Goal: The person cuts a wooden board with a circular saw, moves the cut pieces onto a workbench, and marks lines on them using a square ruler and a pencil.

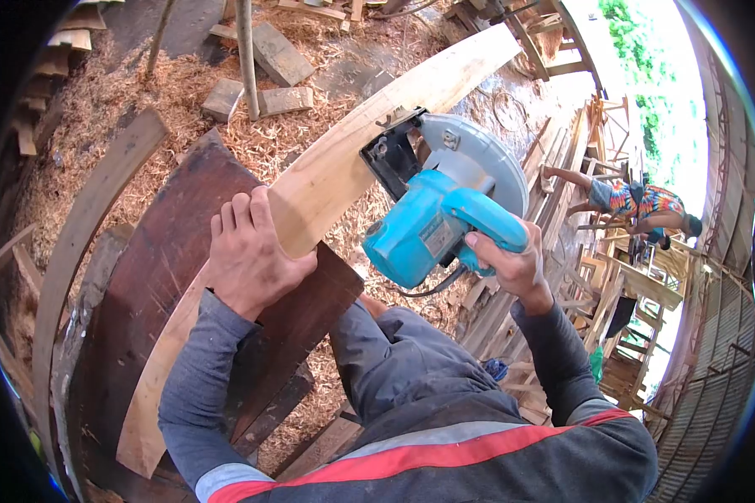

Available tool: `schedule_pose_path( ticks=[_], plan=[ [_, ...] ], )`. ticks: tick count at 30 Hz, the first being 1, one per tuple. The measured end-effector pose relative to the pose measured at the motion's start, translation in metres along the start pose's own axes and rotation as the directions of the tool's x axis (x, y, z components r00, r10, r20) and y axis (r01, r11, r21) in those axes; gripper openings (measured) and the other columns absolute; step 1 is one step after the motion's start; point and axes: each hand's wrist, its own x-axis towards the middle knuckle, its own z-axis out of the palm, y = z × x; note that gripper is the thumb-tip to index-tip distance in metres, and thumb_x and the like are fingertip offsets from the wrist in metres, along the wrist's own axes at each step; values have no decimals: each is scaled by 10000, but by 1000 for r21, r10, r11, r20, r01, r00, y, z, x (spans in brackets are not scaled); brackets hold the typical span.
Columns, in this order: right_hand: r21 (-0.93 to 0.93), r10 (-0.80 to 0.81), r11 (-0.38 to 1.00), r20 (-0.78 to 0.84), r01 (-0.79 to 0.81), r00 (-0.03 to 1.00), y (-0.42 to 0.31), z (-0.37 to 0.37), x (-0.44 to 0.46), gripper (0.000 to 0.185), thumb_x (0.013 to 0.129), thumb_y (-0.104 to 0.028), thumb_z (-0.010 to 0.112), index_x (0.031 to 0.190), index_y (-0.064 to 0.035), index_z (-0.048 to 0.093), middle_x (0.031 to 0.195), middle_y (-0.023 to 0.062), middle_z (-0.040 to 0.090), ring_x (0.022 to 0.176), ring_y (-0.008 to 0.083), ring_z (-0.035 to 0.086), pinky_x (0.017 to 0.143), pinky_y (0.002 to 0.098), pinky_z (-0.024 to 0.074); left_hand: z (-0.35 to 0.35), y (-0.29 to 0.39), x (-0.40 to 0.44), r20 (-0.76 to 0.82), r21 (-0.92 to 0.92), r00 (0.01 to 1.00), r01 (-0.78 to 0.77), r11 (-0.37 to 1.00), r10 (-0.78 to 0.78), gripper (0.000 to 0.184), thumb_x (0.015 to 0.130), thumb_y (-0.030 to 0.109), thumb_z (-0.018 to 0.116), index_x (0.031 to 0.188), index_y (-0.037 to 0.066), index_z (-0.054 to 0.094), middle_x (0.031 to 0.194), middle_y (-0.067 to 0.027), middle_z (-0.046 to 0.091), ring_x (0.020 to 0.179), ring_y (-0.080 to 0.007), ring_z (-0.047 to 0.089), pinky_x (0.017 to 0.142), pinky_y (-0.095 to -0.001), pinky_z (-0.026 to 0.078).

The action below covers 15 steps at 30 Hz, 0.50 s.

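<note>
My right hand (512,258) is wrapped round the rear handle of a blue circular saw (428,222). The saw's black base plate sits at the edge of a long, pale, curved wooden board (327,184), and its grey guard faces away to the upper right. I cannot see the blade's cutting edge. My left hand (256,251) presses on the same board, thumb on the near side and fingers bent over the far side. Beneath the board lies a wide, dark reddish-brown slab (164,251), which supports it.
Curved wood pieces (92,210) lean at the left. Offcut blocks (281,54) lie among shavings, beside an upright pole (246,59). Long planks (575,159) are stacked at the right, where another person (637,199) is at work. A cord (432,292) hangs below the saw.
</note>
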Motion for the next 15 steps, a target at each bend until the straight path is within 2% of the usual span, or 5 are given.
schedule_pose_path(
  ticks=[4, 10, 15],
  plan=[
    [-41, -40, 998, 8, 41, 999, -2, 1, 2, 206, 871, -122, 746, 1017, 19, 717, 714, 42, 683, 634, 73, 612, 565, 269, 488, -3, 0, 1, 10, -5, 1000, 0, 1000, 0, 918, 611, 443, 832, 1312, -10, 448, 1083, -146, 510, 1016, -325, 542, 879, -443, 443],
    [4, -70, 998, -17, 70, 997, -2, 4, 1, 194, 873, -114, 746, 1001, 28, 711, 727, 46, 694, 635, 78, 625, 574, 268, 500, -5, 1, 1, 42, -10, 999, 16, 1000, -15, 936, 616, 442, 836, 1325, -20, 437, 1096, -156, 510, 1026, -334, 541, 879, -449, 448],
    [2, -8, 1000, 1, 8, 1000, -2, 3, 1, 191, 875, -115, 748, 991, 31, 707, 708, 37, 684, 592, 73, 610, 542, 256, 477, -4, 0, 0, 41, -9, 999, 9, 1000, -9, 924, 622, 435, 827, 1322, -27, 438, 1100, -157, 509, 1023, -336, 542, 875, -452, 453]
  ],
)
